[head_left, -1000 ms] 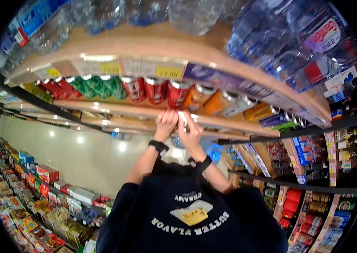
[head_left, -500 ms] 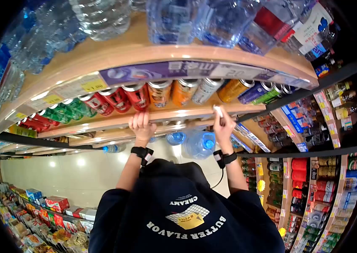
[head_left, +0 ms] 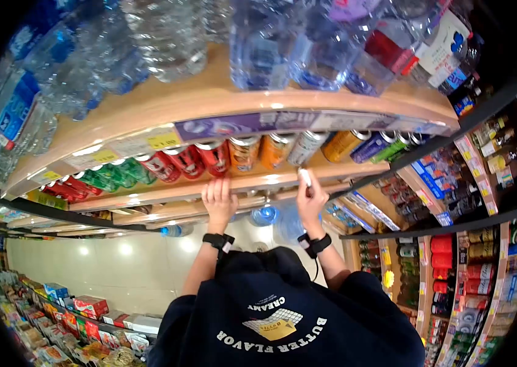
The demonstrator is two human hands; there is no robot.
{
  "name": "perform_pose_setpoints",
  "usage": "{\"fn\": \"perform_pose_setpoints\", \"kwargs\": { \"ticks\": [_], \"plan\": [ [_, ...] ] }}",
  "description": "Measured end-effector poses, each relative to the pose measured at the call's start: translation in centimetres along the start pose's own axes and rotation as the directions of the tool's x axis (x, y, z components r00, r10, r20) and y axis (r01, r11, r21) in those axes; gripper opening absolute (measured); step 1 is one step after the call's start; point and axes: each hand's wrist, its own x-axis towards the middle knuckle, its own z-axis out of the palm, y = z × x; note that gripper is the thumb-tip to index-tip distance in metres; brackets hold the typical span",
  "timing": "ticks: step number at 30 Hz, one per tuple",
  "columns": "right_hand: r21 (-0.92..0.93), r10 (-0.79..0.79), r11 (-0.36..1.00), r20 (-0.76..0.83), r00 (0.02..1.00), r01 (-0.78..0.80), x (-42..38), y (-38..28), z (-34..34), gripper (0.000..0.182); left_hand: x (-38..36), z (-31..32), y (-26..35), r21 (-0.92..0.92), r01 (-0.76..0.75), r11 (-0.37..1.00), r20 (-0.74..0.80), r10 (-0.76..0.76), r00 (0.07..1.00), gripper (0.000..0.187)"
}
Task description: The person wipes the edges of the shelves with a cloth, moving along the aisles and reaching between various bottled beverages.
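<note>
Side by side, the fingers of my left hand [head_left: 219,199] rest on the front edge of the can shelf [head_left: 258,181], below a red can [head_left: 214,158]; nothing shows in that hand. My right hand [head_left: 311,200] pinches a small white object [head_left: 305,178], which is too small to identify. The object's tip is at the shelf edge, just below a silver-white can [head_left: 307,148]; contact with the can cannot be told. Orange cans [head_left: 275,151] stand between the hands, and a golden can [head_left: 345,146] is farther right.
Above, an upper shelf [head_left: 209,95] with price labels holds large water bottles [head_left: 258,49]. Blue-capped bottles [head_left: 264,215] stand on the floor below the hands. Drink shelves [head_left: 420,269] line the right side; packaged goods [head_left: 90,306] are at the lower left.
My right hand has moved left along the shelf edge with the white object, from near the golden can to below the silver-white can. The view has shifted; my left hand still rests on the edge.
</note>
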Motion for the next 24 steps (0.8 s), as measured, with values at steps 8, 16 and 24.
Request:
{"fn": "perform_pose_setpoints", "kwargs": {
  "ticks": [8,16,24],
  "plan": [
    [0.230,-0.081,0.972,0.105,0.991,0.055,-2.9,-6.0,5.7,0.023,0.1,-0.4,0.1,0.027,-0.013,1.000,0.049,0.012,0.999,0.063],
    [0.148,-0.154,0.980,0.157,0.976,0.130,-1.9,-6.2,4.4,0.020,-0.1,0.5,-0.1,0.087,-0.025,0.996,-0.021,0.027,0.999,0.064],
    [-0.107,-0.090,0.990,-0.021,0.996,0.088,1.8,3.9,-2.4,0.021,0.2,1.0,-0.1,0.099,-0.026,0.995,-0.065,0.033,0.997,0.064]
  ]
}}
